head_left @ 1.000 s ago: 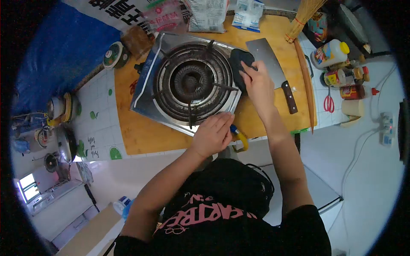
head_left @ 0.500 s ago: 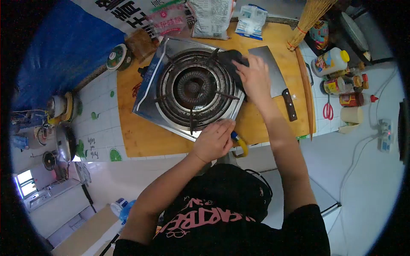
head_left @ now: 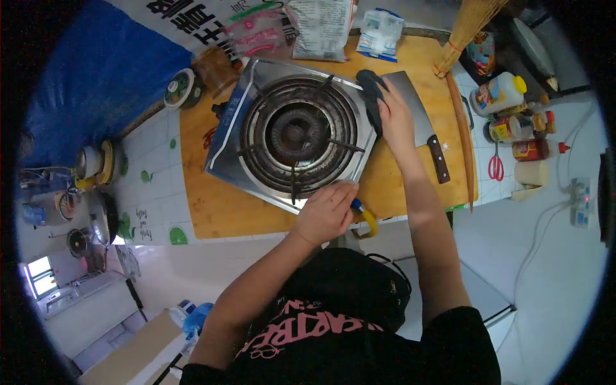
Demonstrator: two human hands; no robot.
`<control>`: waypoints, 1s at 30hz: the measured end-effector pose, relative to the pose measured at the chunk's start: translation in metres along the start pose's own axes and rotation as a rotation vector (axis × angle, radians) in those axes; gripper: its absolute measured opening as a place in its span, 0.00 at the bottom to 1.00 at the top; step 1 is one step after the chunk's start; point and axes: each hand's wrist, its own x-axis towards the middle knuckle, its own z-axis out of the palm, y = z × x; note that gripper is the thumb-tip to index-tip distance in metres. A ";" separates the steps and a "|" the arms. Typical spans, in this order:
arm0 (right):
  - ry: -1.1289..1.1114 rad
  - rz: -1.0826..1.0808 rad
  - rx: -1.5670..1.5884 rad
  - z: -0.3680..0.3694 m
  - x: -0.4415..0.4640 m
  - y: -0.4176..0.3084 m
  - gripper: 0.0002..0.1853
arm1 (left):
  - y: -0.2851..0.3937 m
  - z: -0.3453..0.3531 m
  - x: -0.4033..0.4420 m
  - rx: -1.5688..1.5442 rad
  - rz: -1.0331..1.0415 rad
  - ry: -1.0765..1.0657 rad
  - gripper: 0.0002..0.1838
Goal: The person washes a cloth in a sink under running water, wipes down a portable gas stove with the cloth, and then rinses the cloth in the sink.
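Observation:
A single-burner gas stove [head_left: 231, 151] with a steel top and black pan supports sits at an angle on the wooden board. My left hand [head_left: 326, 210] is closed over the stove's near edge, next to a yellow gas hose [head_left: 369, 222] with a blue end. In my right hand [head_left: 398, 122] is a dark cloth [head_left: 369, 96], held against the stove's right side; the thumb and some fingers press on it. Just right of that hand lies a cleaver [head_left: 414, 106] with a dark riveted handle, its blade partly hidden by the hand.
The wooden board [head_left: 208, 215] extends around the stove. Bags [head_left: 322, 29] stand behind it, with a straw brush [head_left: 459, 42] at the back right. A wooden stick [head_left: 463, 141], red-handled scissors [head_left: 495, 165] and several bottles [head_left: 497, 94] line the right side. A jar [head_left: 183, 88] stands left.
My right hand has drawn the dark cloth to the right, off the stove's top surface to its right edge. My left hand stays at the near edge. The whole view has shifted slightly.

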 end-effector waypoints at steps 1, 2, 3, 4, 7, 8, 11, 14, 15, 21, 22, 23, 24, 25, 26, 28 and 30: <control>0.026 0.054 0.058 -0.002 -0.004 -0.004 0.16 | 0.000 -0.001 0.000 0.005 0.007 -0.009 0.23; 0.054 0.107 0.116 -0.003 -0.003 -0.008 0.15 | 0.000 -0.001 -0.001 0.006 0.004 -0.002 0.23; 0.052 0.102 0.115 -0.004 0.005 -0.010 0.15 | 0.000 0.000 0.000 0.013 0.007 0.008 0.24; -0.131 0.202 -0.037 -0.007 0.019 -0.013 0.15 | 0.000 0.000 -0.001 0.019 0.011 0.015 0.24; -0.404 0.382 -0.186 -0.011 0.054 -0.026 0.16 | -0.001 0.002 -0.002 0.014 0.009 -0.004 0.25; -0.493 0.461 -0.180 -0.009 0.063 -0.027 0.18 | -0.002 0.003 -0.003 0.013 0.018 -0.012 0.25; -0.461 0.348 -0.159 0.011 0.069 -0.008 0.21 | -0.003 0.005 -0.004 -0.017 0.023 -0.009 0.26; -0.460 0.209 -0.068 0.002 0.048 -0.007 0.18 | -0.002 0.005 -0.002 0.008 0.010 -0.021 0.26; -0.244 -0.042 0.150 0.016 0.033 0.013 0.14 | -0.002 0.005 -0.001 0.002 0.011 -0.009 0.27; -0.201 -0.314 0.036 -0.024 -0.016 -0.008 0.17 | -0.001 0.002 0.000 -0.029 0.017 -0.001 0.29; -0.199 -0.312 0.039 -0.027 -0.025 -0.010 0.17 | 0.000 0.001 0.000 -0.027 0.020 0.008 0.29; -0.213 -0.308 0.075 -0.030 -0.034 -0.013 0.17 | 0.000 0.001 0.000 -0.025 0.020 0.006 0.29; -0.226 -0.305 0.110 -0.034 -0.043 -0.017 0.18 | 0.000 0.002 -0.001 -0.022 0.013 0.005 0.29; -0.213 -0.293 0.128 -0.038 -0.052 -0.023 0.18 | 0.000 0.002 -0.001 -0.019 0.006 0.003 0.30; -0.210 -0.292 0.129 -0.041 -0.060 -0.029 0.18 | 0.001 0.001 0.001 -0.017 0.009 0.002 0.30; -0.207 -0.242 0.155 -0.045 -0.072 -0.038 0.18 | 0.003 -0.001 0.004 0.028 0.027 0.012 0.25; -0.123 -0.233 0.139 -0.037 -0.084 -0.037 0.12 | 0.003 0.001 0.001 0.038 0.037 0.023 0.23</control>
